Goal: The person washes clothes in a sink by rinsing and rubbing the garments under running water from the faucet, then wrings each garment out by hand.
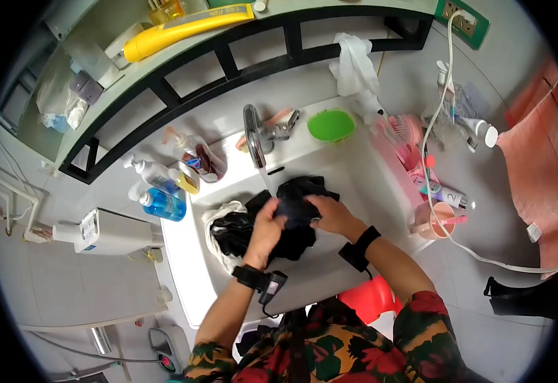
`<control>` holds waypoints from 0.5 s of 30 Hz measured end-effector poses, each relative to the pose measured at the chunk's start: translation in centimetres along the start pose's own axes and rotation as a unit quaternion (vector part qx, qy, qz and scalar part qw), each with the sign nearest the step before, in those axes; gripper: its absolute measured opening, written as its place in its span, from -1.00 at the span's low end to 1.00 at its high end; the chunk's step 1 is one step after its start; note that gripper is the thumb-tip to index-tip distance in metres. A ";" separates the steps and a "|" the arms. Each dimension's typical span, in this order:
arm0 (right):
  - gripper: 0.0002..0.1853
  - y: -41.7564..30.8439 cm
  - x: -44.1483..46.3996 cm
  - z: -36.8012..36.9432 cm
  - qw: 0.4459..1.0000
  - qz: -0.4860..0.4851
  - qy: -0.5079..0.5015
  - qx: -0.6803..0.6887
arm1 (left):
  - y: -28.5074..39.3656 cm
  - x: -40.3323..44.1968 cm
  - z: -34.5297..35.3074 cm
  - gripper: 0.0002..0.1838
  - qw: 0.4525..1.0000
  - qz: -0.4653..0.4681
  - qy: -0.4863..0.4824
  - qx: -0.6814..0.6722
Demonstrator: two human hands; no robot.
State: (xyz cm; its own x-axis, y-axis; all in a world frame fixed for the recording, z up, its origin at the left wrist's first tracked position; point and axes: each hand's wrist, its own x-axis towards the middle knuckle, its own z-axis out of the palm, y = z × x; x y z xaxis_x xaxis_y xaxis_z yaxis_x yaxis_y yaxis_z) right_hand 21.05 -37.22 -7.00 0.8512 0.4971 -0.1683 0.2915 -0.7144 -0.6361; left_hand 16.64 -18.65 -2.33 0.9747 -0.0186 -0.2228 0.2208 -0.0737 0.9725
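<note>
Holding dark garment [299, 205] clamped in grip of left hand [265, 231] and right hand [336, 216], beneath faucet [251, 131] toward rear edge of sink [365, 166], likely to catch running water [267, 181].

Black cloth [295, 246] and white cloth [226, 261] lie in 1 white sink [358, 182].

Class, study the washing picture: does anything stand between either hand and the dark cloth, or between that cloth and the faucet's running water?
Nothing visible does. The left hand and right hand both hold the dark cloth, and the water falls unobstructed from the faucet toward its left side.
</note>
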 end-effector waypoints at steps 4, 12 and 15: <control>0.04 -1.0 1.0 -1.2 0.996 -0.032 0.026 0.083 | 7.9 0.4 -0.4 -0.69 0.987 0.115 0.014 -0.108; -0.32 -4.6 5.0 -0.4 0.900 -0.071 0.180 0.391 | 19.4 -2.5 -0.5 -0.68 0.915 0.239 -0.011 -0.325; -0.57 -1.4 6.5 -0.4 0.888 0.049 0.285 0.358 | 18.2 -2.6 -1.6 -0.69 0.909 0.252 0.005 -0.332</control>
State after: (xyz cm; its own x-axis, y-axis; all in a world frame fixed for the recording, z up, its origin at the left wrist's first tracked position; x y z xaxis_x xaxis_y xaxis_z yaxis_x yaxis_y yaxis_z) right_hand 26.28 -33.17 -6.90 0.9993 -0.0258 0.0288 0.0248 -0.1440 -0.9893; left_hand 18.23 -18.33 16.07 0.9575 0.1251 0.2598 -0.2843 0.5594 0.7786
